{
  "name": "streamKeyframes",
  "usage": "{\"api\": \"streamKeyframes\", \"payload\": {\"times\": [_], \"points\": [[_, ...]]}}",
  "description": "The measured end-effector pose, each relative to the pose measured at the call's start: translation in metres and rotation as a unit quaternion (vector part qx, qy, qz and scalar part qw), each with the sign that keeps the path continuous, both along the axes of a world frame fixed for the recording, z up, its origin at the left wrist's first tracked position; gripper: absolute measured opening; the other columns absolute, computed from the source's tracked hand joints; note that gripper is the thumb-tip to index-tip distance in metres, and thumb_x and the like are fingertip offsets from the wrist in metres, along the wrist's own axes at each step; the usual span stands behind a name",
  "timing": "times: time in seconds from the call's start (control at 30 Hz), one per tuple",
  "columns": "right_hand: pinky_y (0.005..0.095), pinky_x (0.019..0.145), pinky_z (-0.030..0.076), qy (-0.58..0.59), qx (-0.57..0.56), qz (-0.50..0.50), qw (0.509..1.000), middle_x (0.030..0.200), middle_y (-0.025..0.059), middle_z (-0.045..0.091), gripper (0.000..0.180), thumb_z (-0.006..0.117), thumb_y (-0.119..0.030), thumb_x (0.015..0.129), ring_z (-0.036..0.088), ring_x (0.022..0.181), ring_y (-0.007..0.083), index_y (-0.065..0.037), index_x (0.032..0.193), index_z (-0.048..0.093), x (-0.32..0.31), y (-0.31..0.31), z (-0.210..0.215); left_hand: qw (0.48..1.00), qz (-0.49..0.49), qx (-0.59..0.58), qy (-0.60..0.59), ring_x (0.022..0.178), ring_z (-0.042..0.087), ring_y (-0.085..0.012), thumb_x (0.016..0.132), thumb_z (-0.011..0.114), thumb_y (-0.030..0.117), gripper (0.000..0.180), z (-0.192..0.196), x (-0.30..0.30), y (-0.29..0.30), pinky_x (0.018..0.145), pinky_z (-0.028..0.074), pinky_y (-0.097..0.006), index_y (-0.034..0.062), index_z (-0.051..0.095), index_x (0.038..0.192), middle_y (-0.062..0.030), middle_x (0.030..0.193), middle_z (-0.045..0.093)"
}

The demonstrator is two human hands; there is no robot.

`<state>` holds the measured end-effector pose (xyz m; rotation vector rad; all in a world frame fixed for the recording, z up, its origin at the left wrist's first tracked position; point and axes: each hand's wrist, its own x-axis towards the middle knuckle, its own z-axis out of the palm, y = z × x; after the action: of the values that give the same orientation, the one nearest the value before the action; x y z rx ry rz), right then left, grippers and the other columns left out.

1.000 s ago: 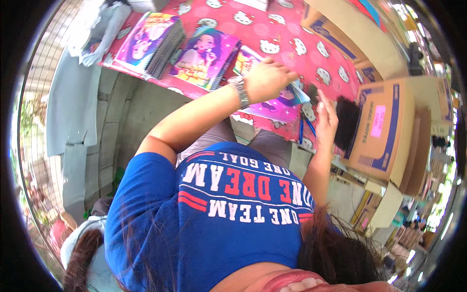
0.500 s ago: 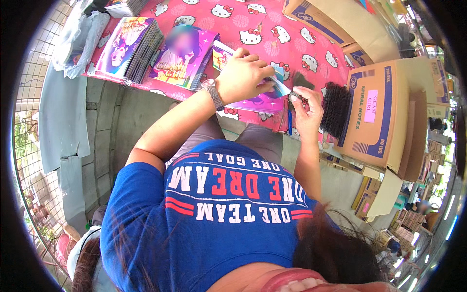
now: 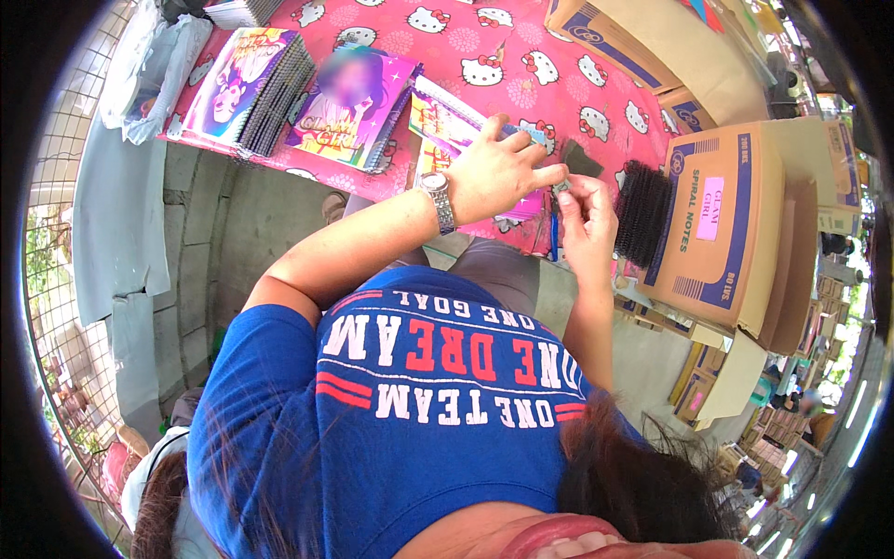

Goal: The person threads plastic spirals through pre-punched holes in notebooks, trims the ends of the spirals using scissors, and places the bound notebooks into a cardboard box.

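My left hand [image 3: 494, 172], with a watch at the wrist, is laid across a colourful notebook [image 3: 445, 116] and grips it at the table's near edge. Its fingers are bent over the cover, and the index fingertip reaches my right hand [image 3: 589, 212]. That hand is closed in a pinch by the notebook's right edge, on a short dark spiral binding coil [image 3: 562, 186], mostly hidden by the fingertips. Under my left hand lie more purple covers [image 3: 529, 207]. A bundle of black spiral coils [image 3: 643, 212] stands just right of my right hand.
Left on the pink cartoon-cat tablecloth [image 3: 466, 42] are a stack of spiral notebooks [image 3: 251, 93] and a purple-covered pile [image 3: 349, 107]. An open cardboard carton [image 3: 712, 219] stands at the right, with another carton [image 3: 633, 47] behind. A plastic bag [image 3: 154, 79] is at the far left.
My left hand has shifted slightly right, its index finger now stretched to my right fingertips. The notebook under it has tilted, showing more of its cover. My right hand stays nearly in place.
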<state>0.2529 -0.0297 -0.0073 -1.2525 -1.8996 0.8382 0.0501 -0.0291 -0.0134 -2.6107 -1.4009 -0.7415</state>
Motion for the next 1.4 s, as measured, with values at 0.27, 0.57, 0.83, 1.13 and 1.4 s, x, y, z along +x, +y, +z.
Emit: {"api": "streamKeyframes", "payload": {"times": [0.27,0.57,0.83,1.13,1.4], "points": [[0.0271,0.065,0.051,0.184,-0.338,0.122,0.915,0.093,0.0083,0.065,0.032,0.052,-0.021,0.102,0.061,0.073,0.0129,-0.005,0.129,0.05,0.004,0.028,0.023,1.0,-0.023,-0.002,-0.009,0.097,0.061,-0.0168,0.087,0.057,0.017,0.023,0.0,-0.013,-0.001,0.101,0.037,-0.051,0.0212,0.056,0.109,0.0031,0.097,0.061],[0.0526,0.106,0.033,-0.387,-0.035,-0.166,0.906,0.126,0.0241,0.053,0.058,0.068,-0.054,0.081,0.041,0.126,0.042,-0.006,0.113,0.062,0.015,0.111,-0.107,0.998,-0.05,-0.018,-0.031,0.109,0.058,-0.0154,0.088,0.062,0.031,0.02,-0.007,-0.021,-0.002,0.104,0.027,-0.061,0.0195,0.059,0.104,0.0035,0.1,0.063],[0.0432,0.09,0.048,-0.108,0.051,-0.008,0.993,0.107,0.0201,0.065,0.039,0.066,-0.034,0.091,0.06,0.106,0.0296,-0.004,0.116,0.062,0.043,0.089,-0.071,0.99,0.126,-0.032,-0.051,0.138,0.034,-0.0293,0.077,0.072,0.043,0.032,-0.006,-0.015,-0.012,0.09,0.001,-0.09,0.023,0.062,0.101,0.0,0.123,0.053],[0.0292,0.069,0.05,0.018,0.076,0.0,0.997,0.099,0.0098,0.061,0.019,0.072,-0.002,0.083,0.06,0.082,0.0155,-0.005,0.101,0.069,-0.004,-0.004,-0.001,0.994,0.063,-0.033,-0.086,0.136,0.039,-0.0279,0.079,0.072,0.041,0.03,-0.006,-0.013,-0.003,0.095,0.001,-0.086,0.0214,0.064,0.1,0.0005,0.116,0.055],[0.0278,0.068,0.046,0.01,0.063,0.083,0.995,0.098,0.0078,0.054,0.02,0.07,-0.005,0.086,0.056,0.079,0.015,-0.005,0.106,0.069,0.001,-0.002,0.0,0.994,0.058,-0.074,-0.053,0.14,0.033,-0.0329,0.082,0.071,0.042,0.035,-0.002,-0.021,-0.01,0.094,0.001,-0.087,0.0199,0.062,0.108,-0.0031,0.125,0.053]]}}
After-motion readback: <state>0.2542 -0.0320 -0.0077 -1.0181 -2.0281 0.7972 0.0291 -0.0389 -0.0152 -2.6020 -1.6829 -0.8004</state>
